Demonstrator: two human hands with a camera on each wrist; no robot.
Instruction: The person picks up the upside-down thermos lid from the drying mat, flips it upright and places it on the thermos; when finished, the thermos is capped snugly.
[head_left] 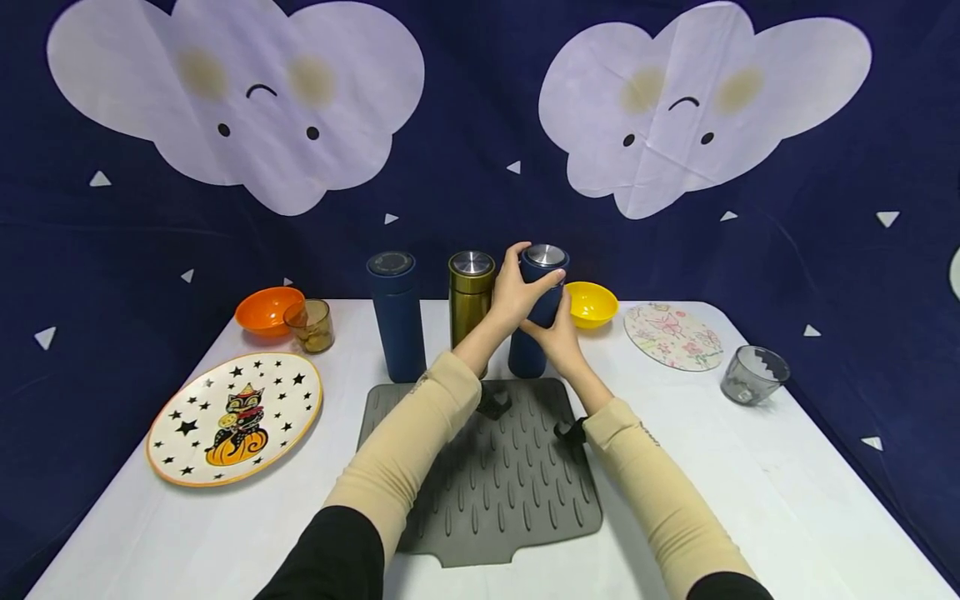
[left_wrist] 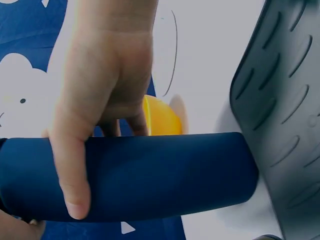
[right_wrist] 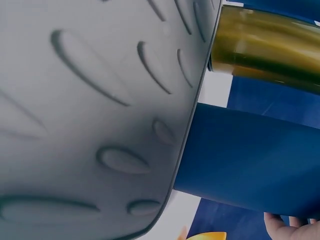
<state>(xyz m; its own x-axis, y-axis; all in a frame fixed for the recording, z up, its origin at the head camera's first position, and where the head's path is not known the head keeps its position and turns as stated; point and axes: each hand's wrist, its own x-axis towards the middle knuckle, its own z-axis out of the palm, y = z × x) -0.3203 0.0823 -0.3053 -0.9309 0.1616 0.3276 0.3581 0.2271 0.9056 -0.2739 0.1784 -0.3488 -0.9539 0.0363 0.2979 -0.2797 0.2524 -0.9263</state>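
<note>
A blue thermos flask (head_left: 528, 354) with a silver-topped lid stands upright just behind the grey mat (head_left: 487, 500). My left hand (head_left: 513, 296) grips its upper end, the thumb lying across the front below the lid. Lower down, my right hand (head_left: 558, 337) holds the body from the right side, its thumb across the front. In the left wrist view the right hand (left_wrist: 105, 90) spans the blue body (left_wrist: 165, 175). Only fingers of the right hand (right_wrist: 285, 229) show in the right wrist view. A gold thermos flask (head_left: 471, 304) stands left of it, partly behind my left forearm.
Another blue flask (head_left: 397, 325) stands further left. An orange bowl (head_left: 262, 312), an amber glass (head_left: 313, 327) and a cat plate (head_left: 225, 458) lie on the left. A yellow bowl (head_left: 592, 305), a floral round plate (head_left: 673, 337) and a grey glass (head_left: 752, 379) are on the right.
</note>
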